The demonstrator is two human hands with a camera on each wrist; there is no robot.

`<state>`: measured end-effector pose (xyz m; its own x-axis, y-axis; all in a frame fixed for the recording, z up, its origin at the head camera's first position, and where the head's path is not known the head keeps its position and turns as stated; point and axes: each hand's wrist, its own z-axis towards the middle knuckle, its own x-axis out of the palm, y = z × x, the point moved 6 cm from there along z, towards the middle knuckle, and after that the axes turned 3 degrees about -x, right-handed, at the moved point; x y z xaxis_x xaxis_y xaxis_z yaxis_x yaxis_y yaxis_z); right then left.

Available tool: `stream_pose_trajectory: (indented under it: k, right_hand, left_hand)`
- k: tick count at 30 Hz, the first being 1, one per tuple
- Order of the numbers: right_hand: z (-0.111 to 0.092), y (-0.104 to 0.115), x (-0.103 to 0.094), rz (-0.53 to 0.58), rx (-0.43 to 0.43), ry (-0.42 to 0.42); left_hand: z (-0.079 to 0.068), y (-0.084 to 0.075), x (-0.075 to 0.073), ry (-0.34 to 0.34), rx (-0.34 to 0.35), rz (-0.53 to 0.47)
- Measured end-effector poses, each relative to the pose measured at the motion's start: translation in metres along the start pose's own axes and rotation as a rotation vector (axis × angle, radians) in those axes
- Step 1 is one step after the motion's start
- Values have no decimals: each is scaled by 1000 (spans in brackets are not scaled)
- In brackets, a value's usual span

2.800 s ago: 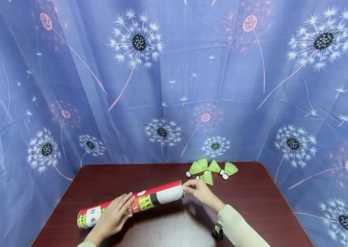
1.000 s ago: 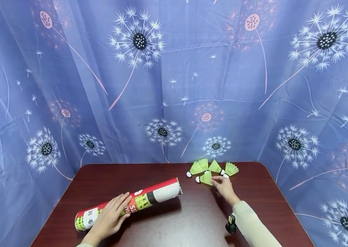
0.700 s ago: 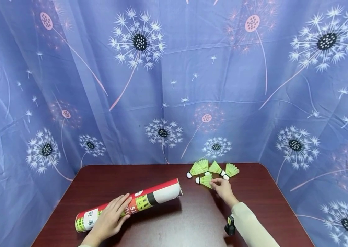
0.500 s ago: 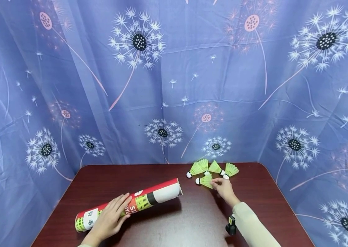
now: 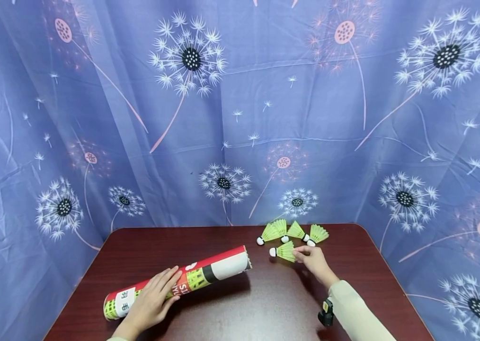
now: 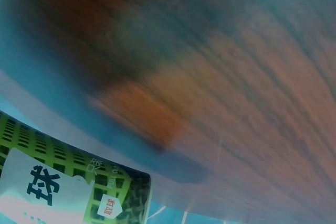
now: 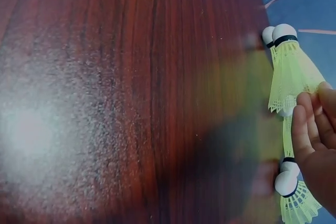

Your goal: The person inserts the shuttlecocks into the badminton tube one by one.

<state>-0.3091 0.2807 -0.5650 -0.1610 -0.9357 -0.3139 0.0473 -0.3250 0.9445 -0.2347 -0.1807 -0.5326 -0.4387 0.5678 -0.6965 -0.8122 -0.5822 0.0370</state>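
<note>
A long red, green and white shuttlecock tube (image 5: 180,282) lies slanted on the dark wooden table (image 5: 231,312), its open end toward the middle. My left hand (image 5: 161,291) rests on the tube with fingers laid flat over it. The tube's green label (image 6: 52,182) fills the lower left of the left wrist view, where the hand is not seen. My right hand (image 5: 304,255) pinches the skirt of a neon-green shuttlecock (image 5: 283,252). In the right wrist view, fingertips (image 7: 303,121) touch the skirt rim of that shuttlecock (image 7: 291,72).
Three more green shuttlecocks (image 5: 297,231) lie clustered at the table's far edge, just beyond my right hand; another one (image 7: 294,200) shows below my palm. A blue dandelion-print curtain (image 5: 240,118) closes the table in on three sides. A black wrist camera (image 5: 326,313) sits on the right sleeve.
My right hand left the tube's open end, reached the shuttlecock cluster, took the nearest shuttlecock by its skirt and drew it slightly toward me. The left hand and tube stay still.
</note>
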Motion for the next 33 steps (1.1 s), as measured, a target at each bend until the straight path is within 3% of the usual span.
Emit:
stream_pose_trajectory:
  k: [7,19,29,33]
  right_hand:
    - [-3,2,-6,45,30,9]
    - [-7,23,-5,45,-106,123]
    - [-11,45,9,34,-245,203]
    - [-16,59,15,29,-263,214]
  left_hand:
    - [0,0,-1,1,6,10]
    - [0,1,0,4,7,-2]
    - [0,-1,-1,5,9,-5]
    - [-1,-2,0,1,8,-5]
